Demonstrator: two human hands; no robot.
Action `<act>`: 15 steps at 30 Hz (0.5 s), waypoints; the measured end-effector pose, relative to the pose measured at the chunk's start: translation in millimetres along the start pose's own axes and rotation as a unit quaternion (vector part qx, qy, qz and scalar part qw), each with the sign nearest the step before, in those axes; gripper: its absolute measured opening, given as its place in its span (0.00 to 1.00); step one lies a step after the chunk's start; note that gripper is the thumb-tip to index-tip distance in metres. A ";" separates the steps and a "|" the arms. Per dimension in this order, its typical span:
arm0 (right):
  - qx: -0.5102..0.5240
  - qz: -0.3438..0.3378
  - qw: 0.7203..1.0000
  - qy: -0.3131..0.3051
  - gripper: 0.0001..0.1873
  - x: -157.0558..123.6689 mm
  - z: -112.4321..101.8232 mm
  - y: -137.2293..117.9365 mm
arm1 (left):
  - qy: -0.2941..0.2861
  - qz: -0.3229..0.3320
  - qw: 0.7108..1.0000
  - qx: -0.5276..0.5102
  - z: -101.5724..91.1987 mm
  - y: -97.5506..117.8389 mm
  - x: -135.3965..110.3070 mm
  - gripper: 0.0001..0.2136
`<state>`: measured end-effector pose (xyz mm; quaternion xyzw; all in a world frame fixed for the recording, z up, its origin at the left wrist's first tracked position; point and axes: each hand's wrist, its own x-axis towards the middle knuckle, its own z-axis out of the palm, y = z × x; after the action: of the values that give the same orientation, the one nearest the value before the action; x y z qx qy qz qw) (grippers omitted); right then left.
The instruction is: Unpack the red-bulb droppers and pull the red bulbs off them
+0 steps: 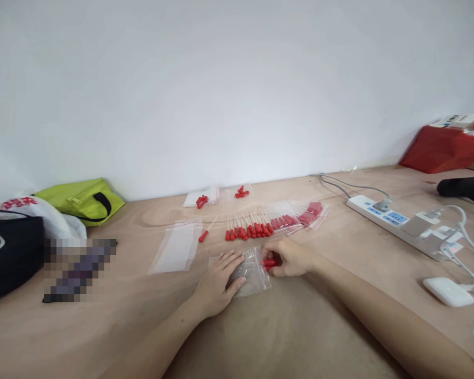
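My left hand (218,281) lies flat, fingers spread, on a small clear plastic bag (249,273) on the wooden table (284,337). My right hand (290,258) is closed around the red bulb of a dropper (269,262) at the bag's right edge. Just beyond my hands lies a row of several droppers with red bulbs (256,227). One single dropper (204,233) lies to their left. An empty clear bag (176,246) lies further left.
Two small bags with red bulbs (217,197) sit by the white wall. A green pouch (82,200) and a black bag (8,252) stand at left. A white power strip (398,223) with chargers and cables, and a white charging case (448,291), lie at right. A red box (444,150) sits far right.
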<state>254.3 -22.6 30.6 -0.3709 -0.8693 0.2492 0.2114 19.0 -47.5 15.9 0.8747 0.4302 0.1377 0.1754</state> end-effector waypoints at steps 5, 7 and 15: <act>0.077 0.018 0.996 -0.038 0.13 -2.3 -7.1 7.6 | -0.015 -0.007 1.000 0.013 -1.0 1.1 -0.2 0.21; 0.104 0.031 0.993 -0.047 0.14 -3.8 -11.0 12.8 | -0.018 -0.007 1.000 0.015 -1.5 1.3 -0.4 0.21; 0.291 0.079 0.952 -0.060 0.13 -9.2 -19.8 33.0 | -0.025 -0.013 0.999 0.025 -2.6 1.9 -0.6 0.22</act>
<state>288.8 -4.2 25.0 -0.3452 -0.7379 0.5290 0.2376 18.9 -48.6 19.0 0.8762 0.4409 0.1026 0.1656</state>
